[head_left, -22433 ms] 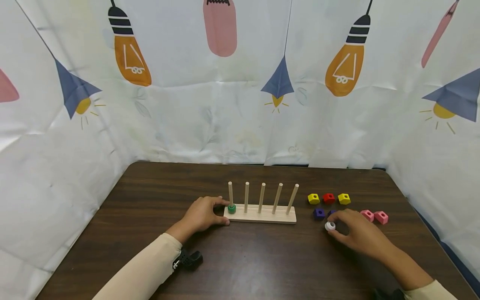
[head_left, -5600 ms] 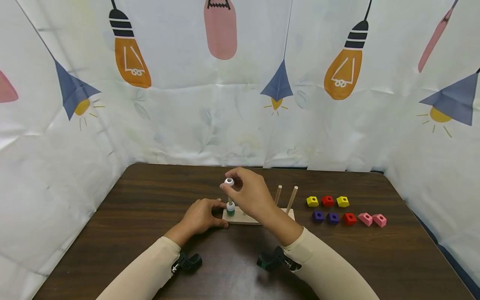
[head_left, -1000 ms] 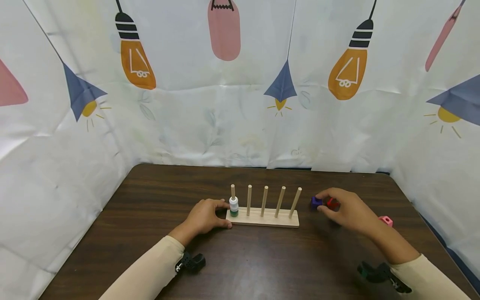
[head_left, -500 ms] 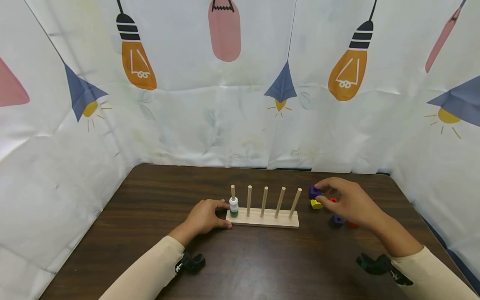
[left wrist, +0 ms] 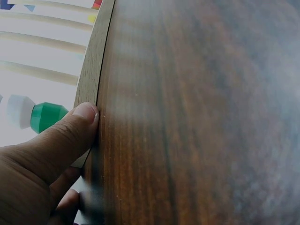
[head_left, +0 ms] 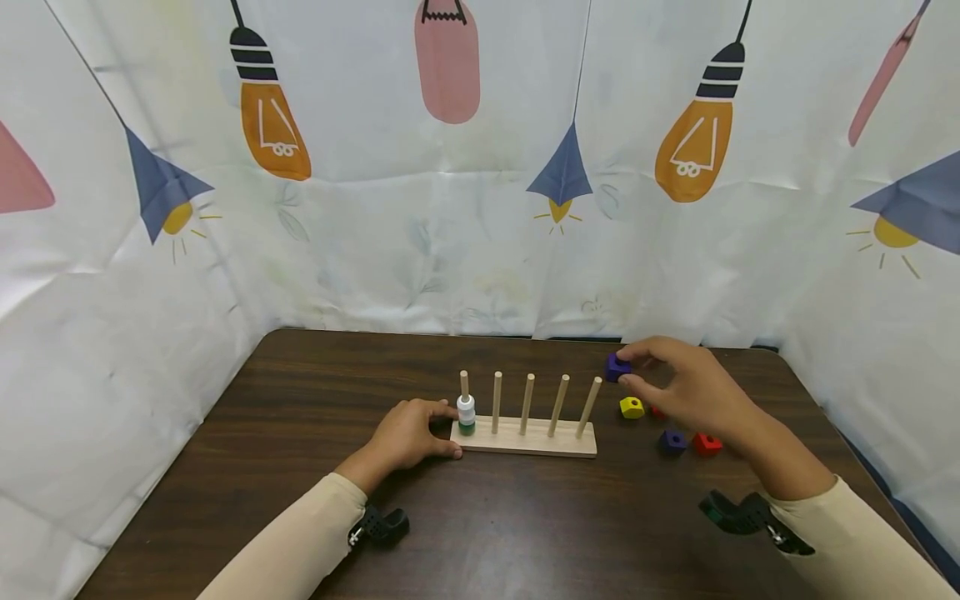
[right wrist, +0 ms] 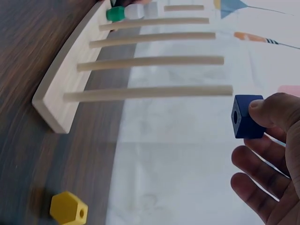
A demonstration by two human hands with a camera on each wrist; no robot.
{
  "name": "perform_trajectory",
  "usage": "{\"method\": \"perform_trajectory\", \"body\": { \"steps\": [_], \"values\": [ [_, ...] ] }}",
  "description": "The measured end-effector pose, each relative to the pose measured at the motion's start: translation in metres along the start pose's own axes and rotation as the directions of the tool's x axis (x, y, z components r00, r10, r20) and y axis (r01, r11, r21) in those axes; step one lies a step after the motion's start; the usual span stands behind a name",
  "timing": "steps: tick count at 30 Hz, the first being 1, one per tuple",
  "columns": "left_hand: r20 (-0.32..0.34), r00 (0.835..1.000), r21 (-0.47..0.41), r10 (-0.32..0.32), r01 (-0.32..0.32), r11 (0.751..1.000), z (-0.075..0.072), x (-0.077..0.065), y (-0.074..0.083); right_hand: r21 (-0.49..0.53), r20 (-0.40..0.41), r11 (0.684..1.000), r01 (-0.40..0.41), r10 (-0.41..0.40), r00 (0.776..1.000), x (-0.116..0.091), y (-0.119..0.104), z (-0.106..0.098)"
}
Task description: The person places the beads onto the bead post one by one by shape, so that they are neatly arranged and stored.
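Note:
My left hand [head_left: 408, 437] grips the left end of a wooden peg board [head_left: 525, 446], thumb on its front edge. In the left wrist view that thumb presses the wood beside a green bead [left wrist: 48, 117]. The leftmost peg carries this green bead at the bottom with white beads [head_left: 466, 408] above it; the other pegs are bare. My right hand [head_left: 693, 387] pinches a dark blue cube bead [head_left: 616, 367] between thumb and finger, above the table right of the board. In the right wrist view the bead's hole [right wrist: 235, 116] faces the pegs, close to the nearest peg's tip.
Right of the board lie a yellow bead [head_left: 632, 407], another blue bead [head_left: 672, 442] and a red bead [head_left: 707, 444]. A second red bead [head_left: 657, 412] is partly hidden by my right hand. Behind the brown table [head_left: 337, 367] hangs a printed white cloth [head_left: 360, 242].
My right hand has lifted the blue bead and carried it up and to the left, uncovering the yellow, blue and red beads. My left hand stays on the board.

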State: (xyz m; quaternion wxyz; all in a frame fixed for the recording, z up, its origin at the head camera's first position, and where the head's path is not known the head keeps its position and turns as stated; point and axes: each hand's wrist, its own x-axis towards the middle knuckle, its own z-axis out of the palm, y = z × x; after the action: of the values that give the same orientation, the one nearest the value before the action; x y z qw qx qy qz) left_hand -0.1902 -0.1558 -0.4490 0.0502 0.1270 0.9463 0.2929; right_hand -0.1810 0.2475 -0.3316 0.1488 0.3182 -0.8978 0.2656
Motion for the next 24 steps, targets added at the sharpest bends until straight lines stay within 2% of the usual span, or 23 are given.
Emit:
{"method": "perform_trajectory", "body": {
  "steps": [15,24],
  "values": [
    [-0.001,1.000,-0.004,-0.006,0.006,1.000,0.000,0.001,-0.002,0.095,-0.034,0.987,0.131,-0.128,0.991,0.019,-0.014,0.015],
    [-0.001,1.000,-0.009,-0.004,0.004,1.000,0.000,0.000,-0.001,0.115,-0.036,0.977,0.177,-0.174,0.984,0.028,-0.019,0.025]
  ]
}}
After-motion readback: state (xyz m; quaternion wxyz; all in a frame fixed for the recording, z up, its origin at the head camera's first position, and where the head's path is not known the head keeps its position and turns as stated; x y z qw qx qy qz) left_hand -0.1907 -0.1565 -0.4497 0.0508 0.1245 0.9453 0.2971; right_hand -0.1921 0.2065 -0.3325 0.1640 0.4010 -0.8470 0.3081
